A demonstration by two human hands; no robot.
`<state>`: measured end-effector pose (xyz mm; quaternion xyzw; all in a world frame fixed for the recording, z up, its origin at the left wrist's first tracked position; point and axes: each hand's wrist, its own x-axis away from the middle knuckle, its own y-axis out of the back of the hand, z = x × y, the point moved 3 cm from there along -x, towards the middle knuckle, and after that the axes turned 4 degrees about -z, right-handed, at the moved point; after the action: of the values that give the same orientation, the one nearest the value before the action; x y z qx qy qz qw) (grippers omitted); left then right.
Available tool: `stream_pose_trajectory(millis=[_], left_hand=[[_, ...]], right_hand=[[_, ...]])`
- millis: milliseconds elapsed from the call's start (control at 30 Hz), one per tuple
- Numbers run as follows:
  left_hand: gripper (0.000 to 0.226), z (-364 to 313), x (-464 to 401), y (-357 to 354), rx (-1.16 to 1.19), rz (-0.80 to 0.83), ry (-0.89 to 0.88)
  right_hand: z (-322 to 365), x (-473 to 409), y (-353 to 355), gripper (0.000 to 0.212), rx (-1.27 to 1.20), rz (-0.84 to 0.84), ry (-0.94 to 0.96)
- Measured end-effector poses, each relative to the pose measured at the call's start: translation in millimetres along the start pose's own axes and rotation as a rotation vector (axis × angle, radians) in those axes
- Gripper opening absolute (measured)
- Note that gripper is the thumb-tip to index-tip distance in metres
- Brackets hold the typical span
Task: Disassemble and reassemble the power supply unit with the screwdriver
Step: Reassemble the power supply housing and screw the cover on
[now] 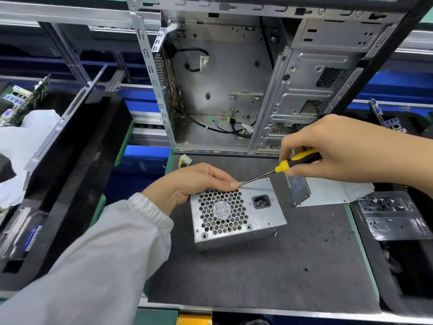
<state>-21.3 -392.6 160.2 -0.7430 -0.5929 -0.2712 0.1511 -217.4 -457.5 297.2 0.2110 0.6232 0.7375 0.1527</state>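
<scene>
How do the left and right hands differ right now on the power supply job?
The left hand grips the top left corner of the power supply unit; the right hand holds the screwdriver by its yellow and black handle. The left hand touches the unit; the right hand is above it. A white sleeve covers the left arm; the right forearm is bare. The screwdriver tip meets the left fingertips.

Grey metal power supply unit on dark mat (fan grille up), yellow-black screwdriver tip at its far edge
</scene>
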Motion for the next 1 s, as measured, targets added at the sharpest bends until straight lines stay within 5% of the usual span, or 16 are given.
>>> stream_pose_trajectory(millis=[467, 633, 900, 1000], left_hand=[[0.037, 1.2, -5.1, 1.6, 0.109, 0.028, 0.012], [0.034, 2.2, -6.1, 3.5, 0.155, 0.065, 0.014], [0.015, -2.4, -0.8, 3.4, 0.034, -0.008, -0.006], [0.012, -2.0, 0.5, 3.1, 0.004, -0.056, -0.001]], right_hand=[[-0.1, -11.8, 4.6, 0.041, -0.007, 0.069, -0.035], [4.3, -21.8, 4.9, 0.055, 0.330, 0.106, 0.029], [51.9, -51.9, 16.8, 0.014, 0.592, 0.235, 0.220], [59.9, -61.8, 24.3, 0.027, 0.743, 0.196, 0.238]])
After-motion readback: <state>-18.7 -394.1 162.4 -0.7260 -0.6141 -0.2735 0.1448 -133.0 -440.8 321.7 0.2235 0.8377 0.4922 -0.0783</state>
